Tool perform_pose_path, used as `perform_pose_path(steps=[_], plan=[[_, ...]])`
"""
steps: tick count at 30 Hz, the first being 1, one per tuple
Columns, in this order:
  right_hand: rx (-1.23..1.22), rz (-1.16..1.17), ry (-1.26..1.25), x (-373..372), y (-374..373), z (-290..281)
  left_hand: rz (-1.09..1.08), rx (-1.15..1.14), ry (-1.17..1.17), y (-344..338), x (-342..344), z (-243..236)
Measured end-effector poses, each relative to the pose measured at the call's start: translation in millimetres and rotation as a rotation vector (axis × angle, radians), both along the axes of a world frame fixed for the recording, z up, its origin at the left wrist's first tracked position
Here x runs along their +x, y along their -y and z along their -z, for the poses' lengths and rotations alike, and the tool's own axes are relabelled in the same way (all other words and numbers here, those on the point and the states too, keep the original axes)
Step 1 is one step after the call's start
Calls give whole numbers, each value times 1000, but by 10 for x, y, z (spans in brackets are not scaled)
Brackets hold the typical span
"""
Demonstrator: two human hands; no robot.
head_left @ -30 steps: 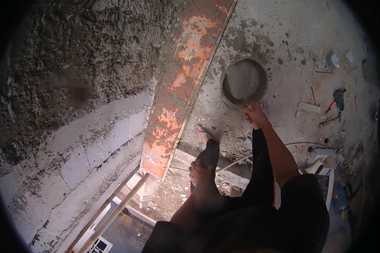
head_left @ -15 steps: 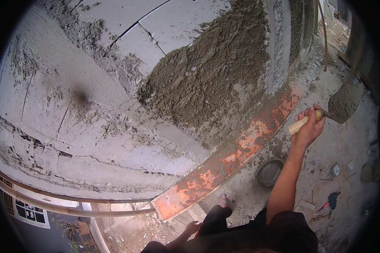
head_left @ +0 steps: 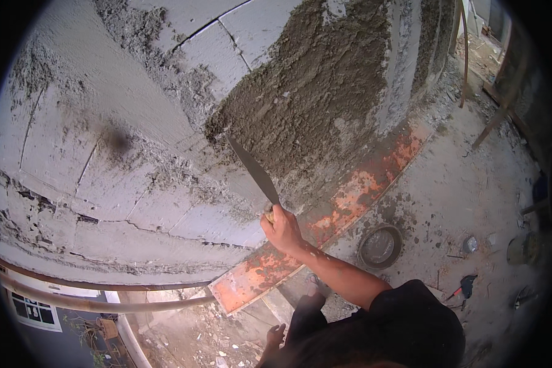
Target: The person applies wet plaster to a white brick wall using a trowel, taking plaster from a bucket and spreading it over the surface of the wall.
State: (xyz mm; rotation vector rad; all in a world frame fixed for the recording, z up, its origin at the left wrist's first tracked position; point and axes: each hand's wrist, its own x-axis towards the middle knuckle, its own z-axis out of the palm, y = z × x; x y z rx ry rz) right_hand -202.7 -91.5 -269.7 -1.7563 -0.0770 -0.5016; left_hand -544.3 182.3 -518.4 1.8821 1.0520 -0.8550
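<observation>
My right hand [head_left: 282, 230] is closed around the wooden handle of a trowel [head_left: 254, 172]. The grey blade is seen nearly edge-on, slanting up and left to the lower left border of a rough patch of wet mortar [head_left: 312, 92] on the block wall [head_left: 165, 135]. Whether the blade touches the wall, I cannot tell. Down by my leg hangs my left hand [head_left: 276, 335], small in view, fingers loosely apart, with nothing visible in it. Beneath the patch, an orange board [head_left: 251, 285] spattered with mortar runs along the wall's foot.
A round dark bucket [head_left: 380, 247] stands on the ground right of my forearm. Farther right lie a tool with red and black parts [head_left: 463, 287] and a mortar-stained container [head_left: 523, 248]. A long pipe [head_left: 104, 303] crosses at lower left. A thin rod [head_left: 464, 55] stands at upper right.
My right hand has swung the trowel from the far right, where its blade carried mortar, leftward to the wall. The view has shifted slightly. My left hand stays low.
</observation>
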Motion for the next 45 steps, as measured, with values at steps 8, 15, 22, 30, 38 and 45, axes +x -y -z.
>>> perform_pose_path(steps=[8,15,22,30,38,45], plan=[[-563,85,-1185,-2679,2518,2287,463,45,155,1306,228,191],[-1031,-50,-1391,-2764,4211,4018,748,406,-166,2203,393,626],[-750,101,-1311,-2134,3629,6337,917,571,-22,2150,641,1049],[-181,69,-1177,-3157,3157,6198,1007,572,-30,2308,722,1040],[357,98,-1203,-3242,3190,4608,919,474,-3,2491,702,878],[1006,120,-473,-2218,3436,1809,774,-22,258,1895,706,184]])
